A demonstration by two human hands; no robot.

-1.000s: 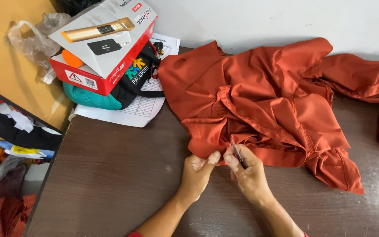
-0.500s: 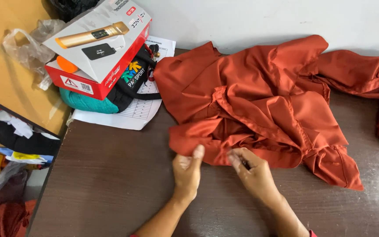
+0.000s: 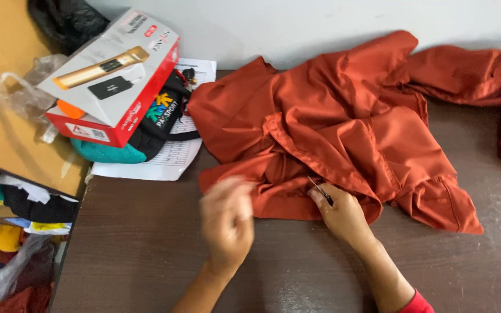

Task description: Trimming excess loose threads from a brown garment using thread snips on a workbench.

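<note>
While the right hand [image 3: 340,213] pinches a small dark tool [image 3: 320,191] at the hem of the rust-orange garment [image 3: 343,127] spread on the worktop [image 3: 146,255], the blurred left hand [image 3: 227,223] hovers loose, apparently mid-trimming, so steadying the cloth seems needed.

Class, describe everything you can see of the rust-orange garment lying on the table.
The rust-orange garment is a smooth, slightly shiny cloth, crumpled in loose folds with stitched hems showing. It lies spread over the far half of the dark wooden table, its top edge against the white wall and its left corner beside a sheet of paper. The right hand presses on its near edge, holding a small thin tool whose kind is unclear. The left hand, blurred, is at the same edge.
</note>
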